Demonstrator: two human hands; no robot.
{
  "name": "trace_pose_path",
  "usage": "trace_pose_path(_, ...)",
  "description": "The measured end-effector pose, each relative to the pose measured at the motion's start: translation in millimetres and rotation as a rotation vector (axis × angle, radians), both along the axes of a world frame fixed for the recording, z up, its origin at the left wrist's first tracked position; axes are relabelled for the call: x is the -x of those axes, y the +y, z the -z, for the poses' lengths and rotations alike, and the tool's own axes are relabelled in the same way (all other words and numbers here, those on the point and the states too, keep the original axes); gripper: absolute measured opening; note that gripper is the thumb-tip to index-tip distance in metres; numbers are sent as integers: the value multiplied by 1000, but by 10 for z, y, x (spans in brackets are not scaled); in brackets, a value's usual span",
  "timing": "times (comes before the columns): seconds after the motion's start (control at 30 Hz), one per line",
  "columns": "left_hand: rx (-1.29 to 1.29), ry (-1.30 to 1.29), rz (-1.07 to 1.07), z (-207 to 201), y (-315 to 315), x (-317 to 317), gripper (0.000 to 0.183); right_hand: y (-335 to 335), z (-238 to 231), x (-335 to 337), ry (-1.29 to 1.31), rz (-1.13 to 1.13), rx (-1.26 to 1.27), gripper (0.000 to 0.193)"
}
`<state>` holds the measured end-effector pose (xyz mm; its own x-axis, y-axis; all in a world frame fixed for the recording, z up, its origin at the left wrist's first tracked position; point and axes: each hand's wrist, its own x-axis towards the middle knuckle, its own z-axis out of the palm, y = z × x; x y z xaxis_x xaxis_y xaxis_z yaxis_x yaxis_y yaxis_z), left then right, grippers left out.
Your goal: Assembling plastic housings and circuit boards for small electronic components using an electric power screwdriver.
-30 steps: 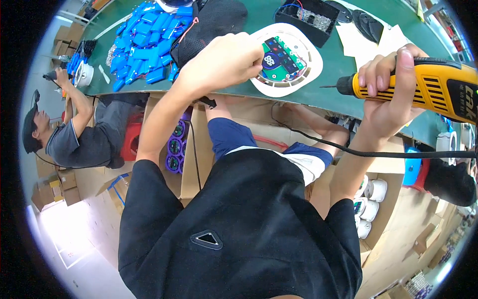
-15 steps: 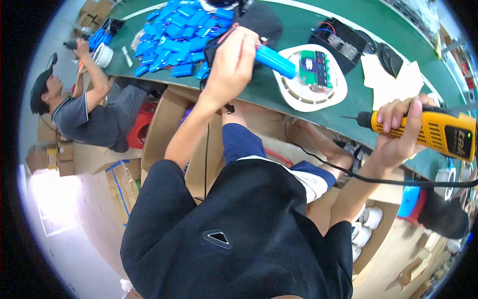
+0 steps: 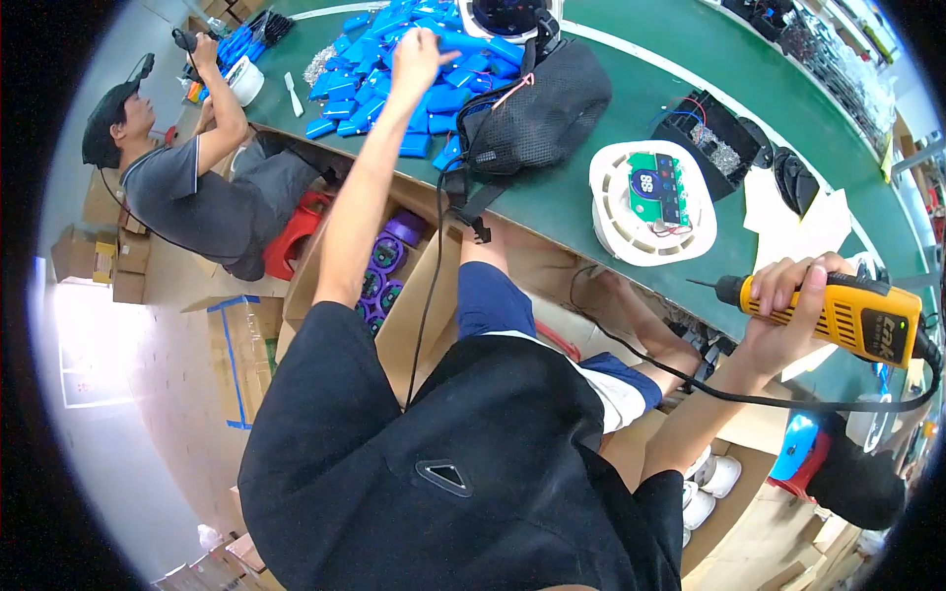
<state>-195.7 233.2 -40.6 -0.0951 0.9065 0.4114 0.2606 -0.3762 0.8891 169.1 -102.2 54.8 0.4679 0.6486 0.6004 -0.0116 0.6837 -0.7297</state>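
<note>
The right hand (image 3: 800, 323) wraps around a yellow-and-black electric screwdriver (image 3: 855, 317); the left hand (image 3: 416, 64) is at piled blue battery packs (image 3: 445, 98), its grip unclear. Between them, a white housing (image 3: 615, 225) with a green circuit board (image 3: 645, 189) sits on the green bench (image 3: 560, 212).

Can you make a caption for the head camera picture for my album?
Left hand at a pile of blue packs, right hand gripping a yellow power tool.
</note>
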Motion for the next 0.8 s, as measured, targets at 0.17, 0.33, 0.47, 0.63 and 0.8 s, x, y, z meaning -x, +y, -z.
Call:
trace_pose_path(0.17,-202,256,-82,24,-381,-358,26,-9,-53,0,15,5,53,15)
trace_pose_path(0.33,-404,952,-176,-126,-851,-204,23,-20,-29,-39,51,-12,29,9)
trace_pose_path(0.47,-556,672,142,-618,-1599,-708,39,-22,17,-5,58,50,86,12)
trace_pose_path(0.63,-640,863,693,-379,-2268,-1399,68,8,-28,93,79,8,88,14)
trace_pose_path(0.8,-899,876,595,-261,-2099,-1555,53,-96,3,38,83,66,83,21)
